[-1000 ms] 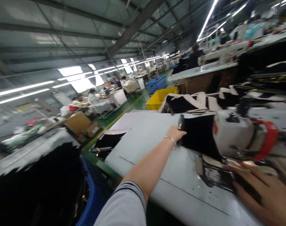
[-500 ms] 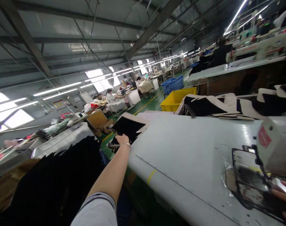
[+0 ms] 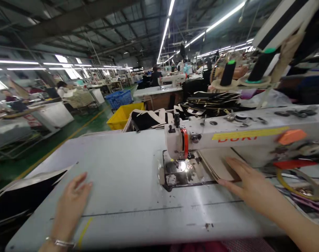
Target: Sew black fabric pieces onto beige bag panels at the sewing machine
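Observation:
My left hand (image 3: 74,197), with a bracelet at the wrist, hovers over the left part of the pale sewing table (image 3: 117,168). Its fingers are loosely curved and apart, with nothing in them. My right hand (image 3: 247,178) lies on a small stack of beige fabric pieces (image 3: 214,161), fingers stretched out over the top and thumb near the front edge. That stack rests under the arm of the sewing machine (image 3: 198,134), right of its needle. The needle area (image 3: 180,166) is lit, and no fabric shows under it.
Black and beige pieces (image 3: 149,119) lie behind the table, beside a yellow crate (image 3: 122,113) and a blue basket (image 3: 119,99). Black panels (image 3: 22,196) hang off the left edge. Black thread cones (image 3: 228,73) stand behind the machine. A tape roll (image 3: 298,183) lies far right.
The view has swung right toward the machine. My left hand has left the black and beige panel at the table's left edge and is back over the tabletop. The right hand is now on the beige stack.

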The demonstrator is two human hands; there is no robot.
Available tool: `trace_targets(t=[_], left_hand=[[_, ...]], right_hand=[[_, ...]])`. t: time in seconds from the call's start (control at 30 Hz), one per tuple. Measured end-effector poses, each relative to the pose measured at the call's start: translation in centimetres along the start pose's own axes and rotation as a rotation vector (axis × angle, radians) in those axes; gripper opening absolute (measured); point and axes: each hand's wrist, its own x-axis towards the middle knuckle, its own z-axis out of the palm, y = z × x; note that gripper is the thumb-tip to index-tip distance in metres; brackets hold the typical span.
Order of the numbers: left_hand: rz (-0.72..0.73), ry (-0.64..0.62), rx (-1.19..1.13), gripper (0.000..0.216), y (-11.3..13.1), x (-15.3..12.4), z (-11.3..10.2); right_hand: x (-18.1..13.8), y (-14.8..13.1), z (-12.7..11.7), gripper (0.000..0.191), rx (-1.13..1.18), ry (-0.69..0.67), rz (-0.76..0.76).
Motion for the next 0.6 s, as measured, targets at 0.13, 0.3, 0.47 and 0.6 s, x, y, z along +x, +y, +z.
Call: trace_targets(t=[0.13, 0.3, 0.47, 0.6], left_hand=[[0.115, -0.244, -0.210, 0.046, 5.1, -3.4, 4.9], [0.172, -0.476, -0.302, 0.042, 8.9, -6.7, 7.5], [0.338, -0.559, -0.307, 0.031, 10.5, -9.3, 7.9], [0.420, -0.636, -0.386, 0.025, 12.5, -11.1, 7.7]], right_hand=[[-0.1, 1.5, 0.7, 0.077, -0.017, -0.098, -0.011], [0.5, 1.4, 0.0, 0.065, -0.037, -0.136, -0.030], [0.7, 1.9, -0.7, 0.043, -0.071, -0.051, -0.097], [-2.5, 0.7, -3.5, 0.050, -0.008, 0.056, -0.176]])
